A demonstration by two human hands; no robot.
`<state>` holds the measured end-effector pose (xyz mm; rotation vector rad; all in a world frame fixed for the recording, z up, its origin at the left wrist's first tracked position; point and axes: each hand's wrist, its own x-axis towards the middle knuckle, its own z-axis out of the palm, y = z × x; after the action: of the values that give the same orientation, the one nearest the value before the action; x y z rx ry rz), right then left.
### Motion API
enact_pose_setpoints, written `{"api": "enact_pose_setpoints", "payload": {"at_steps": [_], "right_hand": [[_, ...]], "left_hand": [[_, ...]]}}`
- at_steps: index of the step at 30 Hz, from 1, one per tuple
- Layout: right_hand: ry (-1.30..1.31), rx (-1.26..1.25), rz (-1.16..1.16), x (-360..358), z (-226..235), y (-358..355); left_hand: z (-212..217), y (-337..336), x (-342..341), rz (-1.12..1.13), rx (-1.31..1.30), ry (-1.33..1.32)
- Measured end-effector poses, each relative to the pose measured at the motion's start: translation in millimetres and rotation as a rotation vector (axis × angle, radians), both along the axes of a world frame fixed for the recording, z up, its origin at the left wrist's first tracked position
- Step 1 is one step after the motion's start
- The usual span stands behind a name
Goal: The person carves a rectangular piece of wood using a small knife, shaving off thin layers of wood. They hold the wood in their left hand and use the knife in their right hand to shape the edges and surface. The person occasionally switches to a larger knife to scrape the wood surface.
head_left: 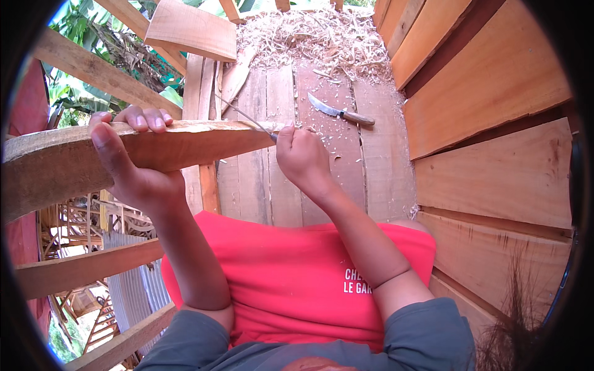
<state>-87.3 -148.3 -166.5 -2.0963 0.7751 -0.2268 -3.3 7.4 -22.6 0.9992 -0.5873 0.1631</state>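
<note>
A thick, tapered piece of wood runs from the left edge to the middle, its narrow end near my right hand. My left hand is closed around its wider part, fingers over the top edge and thumb along the near side. My right hand is a fist around the handle of a thin-bladed knife; most of the handle is hidden. The blade points up and left across the wood's narrow end. On the floor beyond my right hand lies another knife, with a curved blade and wooden handle.
Pale wood shavings are heaped at the far end of the plank floor. A curved wood block rests at the upper left near the slanting rails. A board wall bounds the right. Red cloth covers my lap.
</note>
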Motion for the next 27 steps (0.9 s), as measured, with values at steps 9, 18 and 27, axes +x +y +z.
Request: {"api": "enact_pose_setpoints", "payload": {"at_steps": [9,18,27], "right_hand": [[0.023,0.017,-0.029,-3.7,1.2,-6.1],[-0.093,0.142,-0.036,1.6,-11.7,-12.2],[-0.026,0.103,-0.092,2.1,-48.3,-20.3]], "left_hand": [[3.6,-9.4,-9.9,-0.095,-0.005,-0.055],[3.6,-19.0,-16.7,-0.069,0.044,-0.084],[4.9,-14.6,-5.2,-0.095,0.003,-0.038]]}}
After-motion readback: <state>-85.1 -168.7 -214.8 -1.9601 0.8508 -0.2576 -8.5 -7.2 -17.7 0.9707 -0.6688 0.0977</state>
